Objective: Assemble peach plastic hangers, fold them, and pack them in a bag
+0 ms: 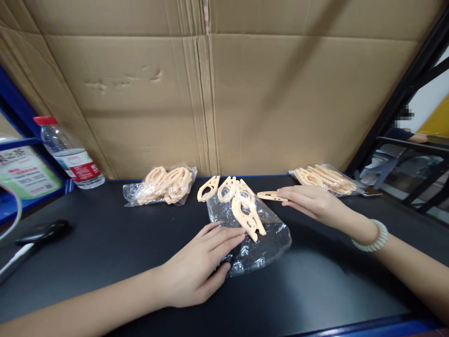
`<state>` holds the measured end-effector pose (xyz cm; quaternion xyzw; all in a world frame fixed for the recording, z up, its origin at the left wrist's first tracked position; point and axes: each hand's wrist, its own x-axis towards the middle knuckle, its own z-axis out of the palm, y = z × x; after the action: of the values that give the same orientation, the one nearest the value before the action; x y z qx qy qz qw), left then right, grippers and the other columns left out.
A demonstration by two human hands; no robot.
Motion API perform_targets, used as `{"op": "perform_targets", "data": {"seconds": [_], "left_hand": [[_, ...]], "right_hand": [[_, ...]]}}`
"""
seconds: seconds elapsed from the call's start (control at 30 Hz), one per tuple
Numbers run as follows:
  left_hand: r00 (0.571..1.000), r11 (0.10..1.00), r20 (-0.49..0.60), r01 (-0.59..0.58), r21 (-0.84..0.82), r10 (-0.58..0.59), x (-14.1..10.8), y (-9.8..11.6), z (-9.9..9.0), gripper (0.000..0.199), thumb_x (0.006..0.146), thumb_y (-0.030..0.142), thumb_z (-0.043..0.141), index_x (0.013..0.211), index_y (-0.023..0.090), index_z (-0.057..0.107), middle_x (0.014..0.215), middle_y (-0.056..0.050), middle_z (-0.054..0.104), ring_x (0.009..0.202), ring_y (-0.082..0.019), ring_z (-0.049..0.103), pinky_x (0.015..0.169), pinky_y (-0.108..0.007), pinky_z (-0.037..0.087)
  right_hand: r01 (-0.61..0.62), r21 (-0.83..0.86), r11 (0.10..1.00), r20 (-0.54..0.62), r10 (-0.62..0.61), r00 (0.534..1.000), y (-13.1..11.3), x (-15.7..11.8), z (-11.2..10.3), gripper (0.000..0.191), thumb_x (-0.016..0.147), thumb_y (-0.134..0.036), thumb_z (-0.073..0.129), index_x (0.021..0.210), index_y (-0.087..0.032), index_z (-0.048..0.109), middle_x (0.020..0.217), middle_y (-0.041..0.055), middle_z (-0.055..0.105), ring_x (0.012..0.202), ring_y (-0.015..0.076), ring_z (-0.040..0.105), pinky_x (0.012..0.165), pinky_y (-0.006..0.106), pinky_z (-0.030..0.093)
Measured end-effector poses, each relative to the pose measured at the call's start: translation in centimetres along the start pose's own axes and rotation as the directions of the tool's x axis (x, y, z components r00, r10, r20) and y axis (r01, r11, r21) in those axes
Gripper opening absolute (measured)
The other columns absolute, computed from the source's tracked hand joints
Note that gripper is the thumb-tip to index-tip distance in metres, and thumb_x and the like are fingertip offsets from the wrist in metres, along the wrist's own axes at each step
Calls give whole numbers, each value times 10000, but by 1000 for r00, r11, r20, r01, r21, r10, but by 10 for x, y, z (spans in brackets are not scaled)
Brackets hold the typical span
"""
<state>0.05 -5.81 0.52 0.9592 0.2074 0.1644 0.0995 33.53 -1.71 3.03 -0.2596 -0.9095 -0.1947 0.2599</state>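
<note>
1 thin peach piece pinched at 1 end between thumb and fingers of right hand, just right of group of peach pieces. Left hand lies on clear bag, fingers close together, thumb apart; bag on dark surface. Front piece in or on bag: cannot tell. Thin piece could slip, as only end is held. Bag could slide if left hand lifts, and pieces could tumble.

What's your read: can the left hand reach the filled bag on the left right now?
Likely yes: only tabletop shows between the left hand and the filled bag, though it would probably first lift off the middle bag.
</note>
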Motion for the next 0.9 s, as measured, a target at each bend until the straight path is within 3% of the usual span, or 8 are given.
{"op": "perform_targets", "data": {"seconds": [0.33,0.63,0.73,0.9], "left_hand": [[1000,1000,10,3,12,-4,2,1,-1,648,868,74,452,1475,239,300,1477,-105,466,1306,-258,482,1147,-520,302],[1000,1000,-7,-2,2,2,2,0,0,661,860,79,463,1479,246,303,1476,-102,469,1305,-264,486,1148,-519,302],[1000,1000,-12,-8,-2,8,2,1,-1,665,859,78,465,1481,250,302,1472,-102,475,1306,-264,487,1144,-513,310],[1000,1000,-16,-9,0,9,1,0,0,663,861,77,465,1479,247,297,1477,-103,468,1314,-261,479,1150,-514,302]], "right_hand": [[-48,-33,998,-98,44,994,-4,-1,-1,165,991,-221,486,1086,-192,618,910,74,753,790,187,716,691,295,572],[-32,-88,996,-100,24,995,-7,-1,3,258,984,-174,472,1220,-178,575,956,95,756,798,204,722,672,307,575],[-84,-97,992,-112,73,991,-6,-1,3,282,988,-192,463,1248,-204,572,967,84,758,826,208,724,712,321,585],[-143,-158,977,-276,96,957,-10,2,-3,350,943,-136,548,1270,-259,564,1018,68,757,851,222,730,754,356,604]]}}
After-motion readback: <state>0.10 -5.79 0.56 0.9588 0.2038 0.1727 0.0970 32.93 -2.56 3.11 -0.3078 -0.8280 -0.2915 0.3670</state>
